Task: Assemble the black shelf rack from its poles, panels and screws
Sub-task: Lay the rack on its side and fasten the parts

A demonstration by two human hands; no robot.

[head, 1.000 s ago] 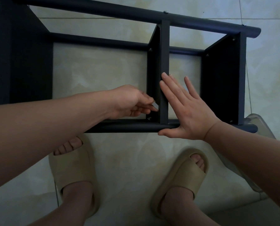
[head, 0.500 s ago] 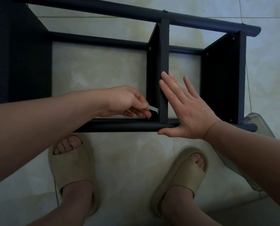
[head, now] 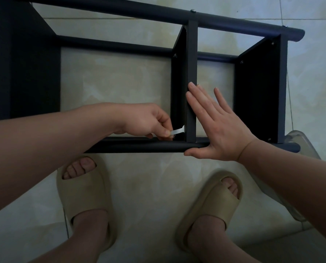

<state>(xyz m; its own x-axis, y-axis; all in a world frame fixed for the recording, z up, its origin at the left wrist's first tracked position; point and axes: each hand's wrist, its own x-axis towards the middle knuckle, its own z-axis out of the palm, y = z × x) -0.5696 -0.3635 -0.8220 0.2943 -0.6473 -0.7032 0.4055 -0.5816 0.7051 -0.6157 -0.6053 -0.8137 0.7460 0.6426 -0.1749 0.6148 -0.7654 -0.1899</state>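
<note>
Your left hand (head: pixel 145 121) pinches a small flat wrench (head: pixel 177 131) where the middle panel (head: pixel 191 73) meets the near pole (head: pixel 139 146) of the rack (head: pixel 27 73) lying on the floor (head: pixel 120 82). In that tight corner the wrench could slip and scratch the panel. Your right hand (head: pixel 219 130), fingers straight, braces the panel. What the clear tub (head: pixel 298 141) holds cannot be told

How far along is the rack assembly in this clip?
Done: three panels sit between the poles, screw heads visible at far joints. In hand: left hand pinches a flat wrench at the middle panel's near corner; right hand presses that panel. Left: tightening this joint, at least.
</note>
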